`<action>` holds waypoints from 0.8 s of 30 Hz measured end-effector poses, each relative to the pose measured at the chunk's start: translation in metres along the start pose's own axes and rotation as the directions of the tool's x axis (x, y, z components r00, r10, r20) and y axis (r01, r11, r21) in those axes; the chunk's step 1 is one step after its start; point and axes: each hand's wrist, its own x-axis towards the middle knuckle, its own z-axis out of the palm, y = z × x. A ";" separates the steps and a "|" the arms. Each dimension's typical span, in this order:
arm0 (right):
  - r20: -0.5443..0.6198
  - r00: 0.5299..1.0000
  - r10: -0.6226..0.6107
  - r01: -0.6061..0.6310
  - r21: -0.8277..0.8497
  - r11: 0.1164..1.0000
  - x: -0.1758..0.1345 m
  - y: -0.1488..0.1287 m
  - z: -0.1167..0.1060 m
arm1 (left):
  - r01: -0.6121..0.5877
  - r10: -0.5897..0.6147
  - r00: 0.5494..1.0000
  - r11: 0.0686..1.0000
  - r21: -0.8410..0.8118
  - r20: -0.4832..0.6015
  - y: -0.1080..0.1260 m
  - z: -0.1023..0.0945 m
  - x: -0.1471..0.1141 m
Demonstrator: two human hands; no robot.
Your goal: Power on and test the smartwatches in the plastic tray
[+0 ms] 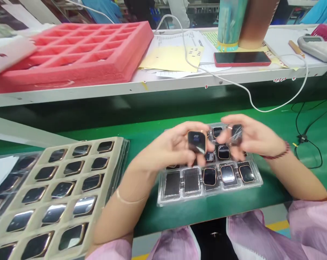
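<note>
My left hand grips a smartwatch body with a gold rim, its dark screen lit by small pale marks and facing me. In my right hand is another small dark, shiny watch-like piece, held between the fingers and somewhat blurred. Both hands hover over a clear plastic tray. Several gold-rimmed watch bodies sit in its pockets, while two pockets at the front left hold no watch. The hands hide part of the tray's back rows.
At left stands a beige foam tray full of watch bodies, beside another clear tray. A shelf crosses behind, bearing a red foam tray, papers, a phone and a calculator. A white cable droops over its edge.
</note>
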 end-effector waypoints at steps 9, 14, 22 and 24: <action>-0.074 0.994 0.078 -0.082 -0.044 0.996 0.041 0.059 0.000 | -0.029 0.084 0.967 0.974 0.226 -0.239 -0.045 -0.018 0.064; -0.058 0.998 0.031 -0.035 -0.058 0.998 0.036 0.061 0.002 | -0.026 0.084 0.973 0.965 0.262 -0.215 -0.045 -0.017 0.059; -0.031 0.999 -0.006 0.003 -0.104 0.995 0.037 0.068 0.003 | -0.051 0.109 0.976 0.956 0.290 -0.188 -0.049 -0.019 0.061; -0.027 1.000 -0.013 0.010 -0.105 0.994 0.038 0.069 0.003 | -0.048 0.105 0.977 0.955 0.294 -0.183 -0.049 -0.020 0.061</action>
